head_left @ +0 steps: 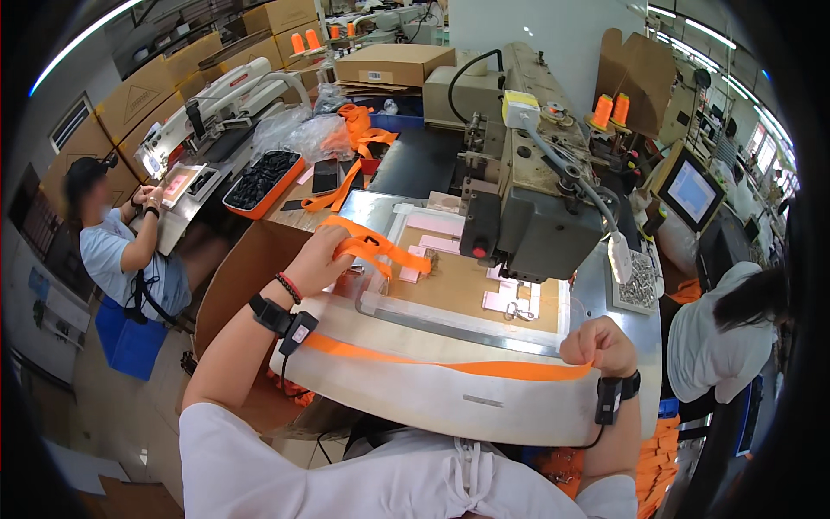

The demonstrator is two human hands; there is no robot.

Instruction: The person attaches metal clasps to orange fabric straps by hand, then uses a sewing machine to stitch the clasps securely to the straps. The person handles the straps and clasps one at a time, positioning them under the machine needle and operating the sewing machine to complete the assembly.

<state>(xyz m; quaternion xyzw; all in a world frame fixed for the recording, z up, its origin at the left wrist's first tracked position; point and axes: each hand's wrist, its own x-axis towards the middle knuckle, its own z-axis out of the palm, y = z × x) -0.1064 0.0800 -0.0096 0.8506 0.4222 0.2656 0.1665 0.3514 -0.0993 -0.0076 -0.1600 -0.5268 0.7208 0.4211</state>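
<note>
My left hand [322, 257] is closed round an orange webbing strap [393, 253], whose looped part reaches over the left edge of a sewing template [450, 290]. A dark piece shows on that loop. Another length of orange strap [450, 363] runs along the pale front of the table to my right hand [601, 348], which pinches its end. Whether both lengths are one strap, I cannot tell. The template is a brown board in a clear frame, with pink pads [432, 223] and metal snap hooks [519, 310] on it. The sewing machine head [540, 199] stands above it.
At right, a tray of metal hooks [635, 281] and a control screen [692, 190] flank the machine. An orange-rimmed tray of black pieces [266, 177], a phone [326, 176] and plastic bags [303, 130] lie beyond my left hand. Co-workers sit at left [130, 242] and right [722, 337].
</note>
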